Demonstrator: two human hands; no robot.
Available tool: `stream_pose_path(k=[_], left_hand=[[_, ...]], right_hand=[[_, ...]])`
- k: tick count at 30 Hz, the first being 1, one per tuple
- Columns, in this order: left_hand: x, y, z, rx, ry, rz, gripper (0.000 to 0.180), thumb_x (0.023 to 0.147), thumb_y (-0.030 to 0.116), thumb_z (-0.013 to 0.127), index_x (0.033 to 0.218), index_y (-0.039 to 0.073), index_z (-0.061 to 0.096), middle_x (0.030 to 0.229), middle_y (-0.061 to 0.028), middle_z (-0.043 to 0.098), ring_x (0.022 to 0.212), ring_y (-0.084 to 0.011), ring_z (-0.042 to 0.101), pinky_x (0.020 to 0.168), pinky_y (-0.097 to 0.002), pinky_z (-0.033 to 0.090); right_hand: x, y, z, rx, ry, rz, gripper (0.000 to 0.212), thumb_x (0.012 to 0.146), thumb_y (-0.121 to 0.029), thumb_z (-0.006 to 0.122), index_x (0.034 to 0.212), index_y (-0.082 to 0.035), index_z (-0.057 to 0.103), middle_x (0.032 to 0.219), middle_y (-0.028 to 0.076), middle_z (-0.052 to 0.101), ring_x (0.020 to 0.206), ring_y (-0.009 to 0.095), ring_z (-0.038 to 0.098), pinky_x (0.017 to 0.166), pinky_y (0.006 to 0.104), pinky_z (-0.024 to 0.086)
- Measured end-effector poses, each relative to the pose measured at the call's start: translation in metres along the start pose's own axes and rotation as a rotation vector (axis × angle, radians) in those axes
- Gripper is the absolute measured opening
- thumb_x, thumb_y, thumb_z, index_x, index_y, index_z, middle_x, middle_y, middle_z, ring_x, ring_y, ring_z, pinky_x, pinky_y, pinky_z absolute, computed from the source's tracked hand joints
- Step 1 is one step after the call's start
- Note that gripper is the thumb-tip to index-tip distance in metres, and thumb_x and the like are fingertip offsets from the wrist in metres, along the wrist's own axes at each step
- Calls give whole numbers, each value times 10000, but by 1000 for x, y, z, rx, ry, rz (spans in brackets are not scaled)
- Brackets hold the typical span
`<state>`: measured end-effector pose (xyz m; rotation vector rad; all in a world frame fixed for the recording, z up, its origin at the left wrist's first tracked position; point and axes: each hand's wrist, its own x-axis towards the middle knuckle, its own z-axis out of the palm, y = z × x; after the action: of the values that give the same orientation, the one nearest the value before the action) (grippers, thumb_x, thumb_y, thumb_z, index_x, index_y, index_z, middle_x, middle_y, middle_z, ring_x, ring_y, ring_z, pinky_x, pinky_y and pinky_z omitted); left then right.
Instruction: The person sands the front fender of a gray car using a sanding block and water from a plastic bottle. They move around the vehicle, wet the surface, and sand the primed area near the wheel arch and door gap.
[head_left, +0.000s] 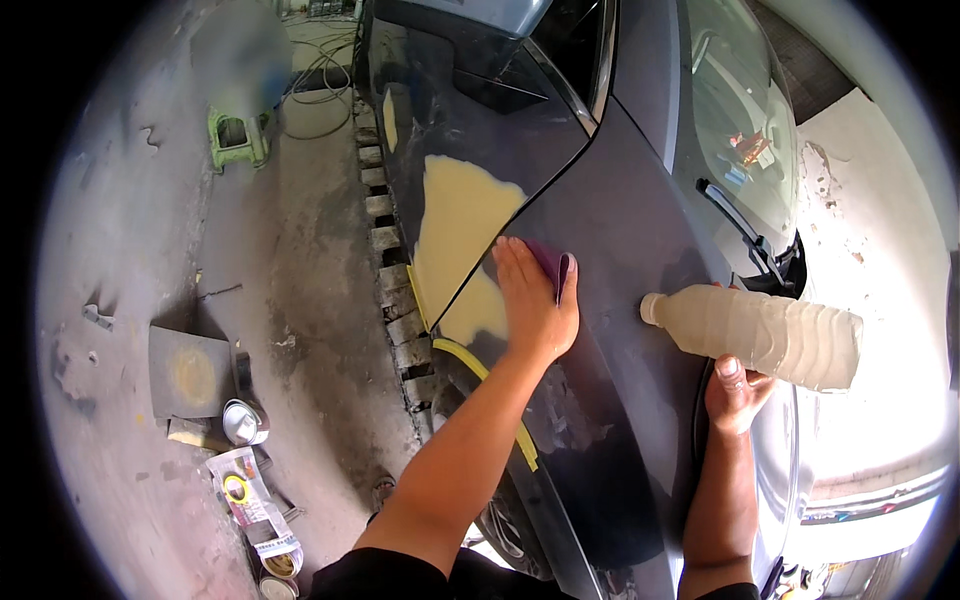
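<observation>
My left hand (535,310) lies against the grey car body, beside the seam between two panels. A folded purple sheet of sandpaper (548,264) is pinched between its thumb and fingers. Just left of the fingers, a large pale-yellow filler patch (465,215) spreads over one panel, and a smaller filler patch (473,315) continues across the seam. My right hand (738,395) grips a ribbed plastic bottle (765,332) from below. Cloudy whitish in look, the bottle lies nearly level, with its neck pointing left over the panel.
Yellow masking tape (468,358) edges the wheel arch. A wiper arm (740,225) and windshield (740,110) are at right. On the left floor stand a green stool (238,138), a grey board (190,370) and an open can (243,422). A slotted drain (388,240) runs alongside the car.
</observation>
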<state>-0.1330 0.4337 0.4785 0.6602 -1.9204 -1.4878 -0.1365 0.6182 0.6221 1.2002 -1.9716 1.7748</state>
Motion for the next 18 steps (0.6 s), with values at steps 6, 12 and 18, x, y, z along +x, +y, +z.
stream_pose_path(k=[6, 12, 18], left_hand=[[-88, 14, 7, 97, -19, 167, 873, 993, 530, 315, 1423, -192, 77, 1515, -372, 40, 1446, -447, 31, 1187, -459, 56], [8, -4, 7, -35, 75, -182, 848, 996, 503, 326, 1395, -223, 146, 1483, -410, 106, 1420, -486, 111, 1178, -488, 96], [-77, 22, 13, 108, -35, -3, 893, 984, 525, 336, 1411, -209, 63, 1499, -399, 42, 1429, -485, 66, 1179, -493, 67]], right_hand=[[1, 1, -4, 29, -8, -9, 838, 772, -219, 801, 1409, 4, 306, 1295, 212, 517, 1208, 375, 525, 1033, 509, 401], [3, -2, 3, 22, -11, -15, 786, 770, -197, 799, 1377, 24, 352, 1264, 208, 536, 1193, 362, 536, 1019, 495, 415], [2, -1, -2, 32, -14, -46, 747, 772, -182, 791, 1352, 47, 380, 1236, 215, 553, 1155, 344, 559, 1002, 474, 428]])
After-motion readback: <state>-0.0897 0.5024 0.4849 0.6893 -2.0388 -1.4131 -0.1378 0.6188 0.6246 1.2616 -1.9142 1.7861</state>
